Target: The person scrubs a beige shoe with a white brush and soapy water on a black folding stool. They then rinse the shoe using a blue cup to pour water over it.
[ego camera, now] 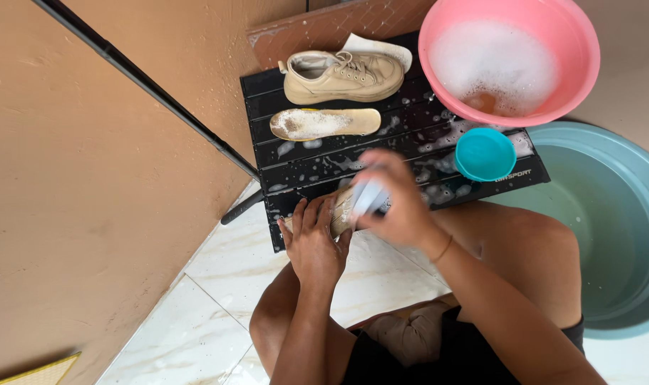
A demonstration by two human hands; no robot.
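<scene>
Left hand (313, 242) pins a beige shoe (342, 210) flat at the black tabletop's (317, 167) near edge, right hand's (395, 199) grip wrapped round a blurry brush (369, 196) (soapy insole (324, 122) beyond).

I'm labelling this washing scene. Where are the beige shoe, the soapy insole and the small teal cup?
beige shoe (342, 77), head view, on the laced upper.
soapy insole (324, 122), head view, on its middle, at the edge of the foam.
small teal cup (485, 154), head view, on its upturned base.
</scene>
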